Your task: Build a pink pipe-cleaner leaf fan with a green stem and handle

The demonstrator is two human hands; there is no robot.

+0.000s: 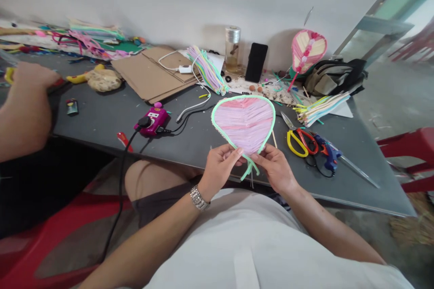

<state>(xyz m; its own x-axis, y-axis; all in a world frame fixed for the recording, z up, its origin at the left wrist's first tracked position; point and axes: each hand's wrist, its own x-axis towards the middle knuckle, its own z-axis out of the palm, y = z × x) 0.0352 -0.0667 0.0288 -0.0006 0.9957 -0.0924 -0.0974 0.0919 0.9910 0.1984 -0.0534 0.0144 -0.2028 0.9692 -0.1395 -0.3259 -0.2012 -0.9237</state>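
A fan-shaped craft piece (244, 119), pink and lilac strips inside a mint-green pipe-cleaner rim, is held up over the table's front edge. My left hand (222, 165), with a metal watch at its wrist, pinches the lower left of the rim. On the other side, my right hand (274, 167) grips the lower right of it between thumb and fingers. Two loose green ends (250, 169) hang from the bottom point between my hands. To the right of my right hand lie scissors (298, 142) with one yellow and one red-orange handle, and a blue glue gun (330, 156).
A magenta power strip (154, 119) with a black cable sits left of centre. Behind are cardboard sheets (152, 72), pipe-cleaner bundles (208, 70), a glass bottle (232, 49), a phone (256, 62) and a finished-looking pink fan (308, 49). Another person's arm (27, 99) reaches in at left.
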